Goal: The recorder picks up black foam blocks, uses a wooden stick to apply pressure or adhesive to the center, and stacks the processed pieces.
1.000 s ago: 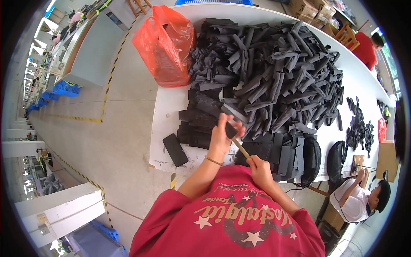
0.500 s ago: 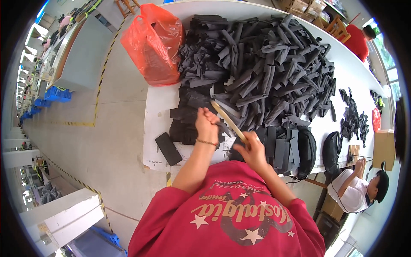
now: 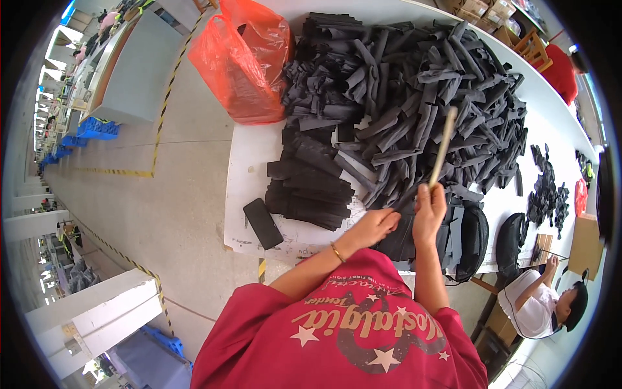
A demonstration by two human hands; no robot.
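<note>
Two hands: my right hand (image 3: 429, 206) is closed round the lower end of a pale stick (image 3: 443, 149); my left hand (image 3: 381, 224) is just beside it, fingers curled in, and I cannot tell whether they pinch anything.
Stick: it slants up and away from my fist, its far end over the loose heap (image 3: 447, 84); whether it touches the strips there I cannot make out.
Layered strips (image 3: 310, 198): these lie flat and overlapping on the white table (image 3: 245, 152), left of my hands; I would judge this part already put in order.
Heap: dark strips, many curled or folded, tumbled across the middle; to my eye this is by far the larger share, and it looks unsorted.
Flat dark pieces (image 3: 403, 238): under and beside my hands, near the table edge, partly covered by my right forearm.
Phone (image 3: 263, 223): black, lying near the table's left corner.
Red bag (image 3: 241, 71): beside the heap, its top cut off and its contents mostly hidden.
Blur: the stick's far end is soft; single strips deep in the heap cannot be told apart.
</note>
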